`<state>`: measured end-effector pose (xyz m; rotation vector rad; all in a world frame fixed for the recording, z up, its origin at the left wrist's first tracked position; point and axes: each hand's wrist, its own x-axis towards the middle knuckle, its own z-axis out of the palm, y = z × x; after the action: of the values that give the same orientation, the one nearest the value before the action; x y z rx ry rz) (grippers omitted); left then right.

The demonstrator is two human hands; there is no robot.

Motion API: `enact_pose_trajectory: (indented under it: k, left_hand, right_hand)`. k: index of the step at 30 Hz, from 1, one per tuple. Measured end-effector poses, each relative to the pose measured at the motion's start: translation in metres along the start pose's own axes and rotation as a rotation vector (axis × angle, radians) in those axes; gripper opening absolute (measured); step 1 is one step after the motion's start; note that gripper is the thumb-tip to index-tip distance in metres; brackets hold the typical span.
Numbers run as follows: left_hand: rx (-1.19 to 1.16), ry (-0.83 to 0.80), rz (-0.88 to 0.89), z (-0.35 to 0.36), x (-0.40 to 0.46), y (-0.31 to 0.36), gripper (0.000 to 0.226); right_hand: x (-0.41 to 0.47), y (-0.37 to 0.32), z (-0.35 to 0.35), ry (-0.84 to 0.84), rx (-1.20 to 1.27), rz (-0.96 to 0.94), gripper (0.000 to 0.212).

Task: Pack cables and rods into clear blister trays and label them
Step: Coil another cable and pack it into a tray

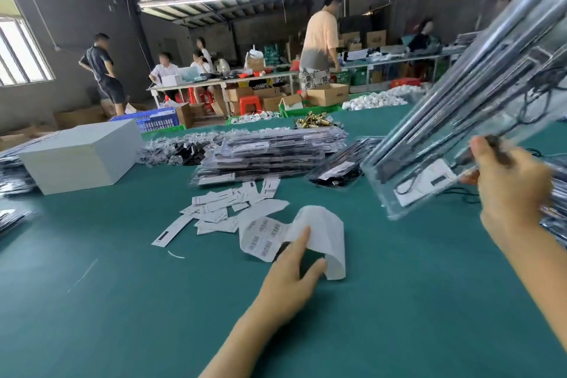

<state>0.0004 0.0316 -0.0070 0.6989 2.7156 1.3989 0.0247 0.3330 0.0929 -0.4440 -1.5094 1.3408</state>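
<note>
My right hand (509, 187) grips the near end of a clear blister tray (478, 101) and holds it tilted up in the air at the right. Metal rods, a black cable and a white card show inside it. My left hand (291, 273) rests on the green table (122, 301), its fingers touching a curled sheet of barcode labels (294, 233); whether it pinches the sheet is unclear. Loose white label strips (221, 209) lie scattered just beyond it.
A stack of filled blister trays (270, 153) lies mid-table, with another tray (340, 169) to its right. A white box (82, 156) stands at the left. Brass parts (313, 121) sit farther back. Several people work at distant tables.
</note>
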Motion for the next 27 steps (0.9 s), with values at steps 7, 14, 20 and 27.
enact_pose_trajectory:
  k: [7, 14, 20, 27]
  left_hand:
    - [0.383, 0.068, 0.054, -0.005, 0.003, -0.009, 0.057]
    - [0.509, -0.029, 0.04, -0.004, 0.007, -0.016, 0.064]
    - [0.538, -0.046, 0.037, -0.006, 0.009, -0.021, 0.064]
    - [0.527, -0.039, 0.039, -0.008, 0.011, -0.023, 0.064]
  right_hand:
    - [0.014, -0.011, 0.053, -0.159, 0.368, 0.809, 0.02]
    - [-0.005, -0.008, 0.135, -0.333, 0.346, 1.016, 0.018]
    - [-0.028, 0.002, 0.196, -0.416, 0.216, 1.007, 0.025]
    - [-0.015, 0.039, 0.199, -0.415, 0.042, 0.931, 0.026]
